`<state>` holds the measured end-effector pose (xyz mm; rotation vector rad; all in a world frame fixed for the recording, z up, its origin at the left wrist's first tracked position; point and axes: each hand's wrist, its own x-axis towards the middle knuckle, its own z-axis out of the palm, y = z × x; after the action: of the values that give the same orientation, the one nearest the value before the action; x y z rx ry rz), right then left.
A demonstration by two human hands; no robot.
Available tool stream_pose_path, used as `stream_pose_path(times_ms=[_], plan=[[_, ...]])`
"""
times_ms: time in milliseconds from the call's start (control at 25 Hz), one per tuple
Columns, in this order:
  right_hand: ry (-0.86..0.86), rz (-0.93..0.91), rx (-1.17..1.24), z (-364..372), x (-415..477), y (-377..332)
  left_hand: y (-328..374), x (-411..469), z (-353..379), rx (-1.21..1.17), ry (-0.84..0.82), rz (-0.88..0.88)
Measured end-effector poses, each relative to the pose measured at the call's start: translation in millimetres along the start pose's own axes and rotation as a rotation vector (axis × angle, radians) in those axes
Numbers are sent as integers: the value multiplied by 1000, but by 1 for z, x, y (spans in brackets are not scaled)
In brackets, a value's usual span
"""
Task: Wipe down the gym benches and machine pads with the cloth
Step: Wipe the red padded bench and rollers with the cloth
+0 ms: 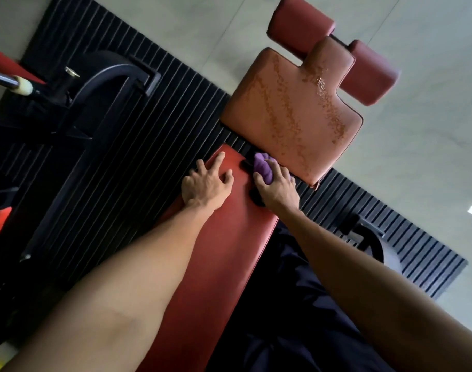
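At far left a black machine frame [95,103] stands on a ribbed black mat [138,157]. The left hand [206,183] rests palm-down on the long red bench pad [216,264], fingers spread and lightly bent. The pad's long axis runs from the bottom centre up and to the right. At its far end is the purple cloth [263,166], bunched in the gap before the seat pad [291,114]. The right hand [276,189] grips it, fingers curled over the top. The seat pad continues the same line, its surface streaked with wet patches, and ends at two red roller pads [300,21].
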<state>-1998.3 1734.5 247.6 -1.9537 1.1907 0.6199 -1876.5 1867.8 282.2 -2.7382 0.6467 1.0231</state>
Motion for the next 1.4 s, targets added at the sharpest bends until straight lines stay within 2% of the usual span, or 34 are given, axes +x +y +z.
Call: stream_pose_path(times_ms=[80,320,600,680,840,1200,1320,1400], plan=[[50,89,94,3,-13,10,0,0,0,2,6,-4],[139,88,192,22,-91,1,-1,0,2,-27,34,-4],[101,319,296,2,-3,2,-3,2,6,-29,48,2],[119,291,285,3,-17,0,-3,2,4,-30,53,7],[117,99,197,19,-74,3,-4,2,4,-28,69,15],[59,161,67,5,-8,-3,-3,2,5,18,60,-9],[27,129,41,-4,0,-1,-1,2,-1,39,10,-11],[5,11,34,-11,-5,4,0,-1,-5,38,-34,-22]])
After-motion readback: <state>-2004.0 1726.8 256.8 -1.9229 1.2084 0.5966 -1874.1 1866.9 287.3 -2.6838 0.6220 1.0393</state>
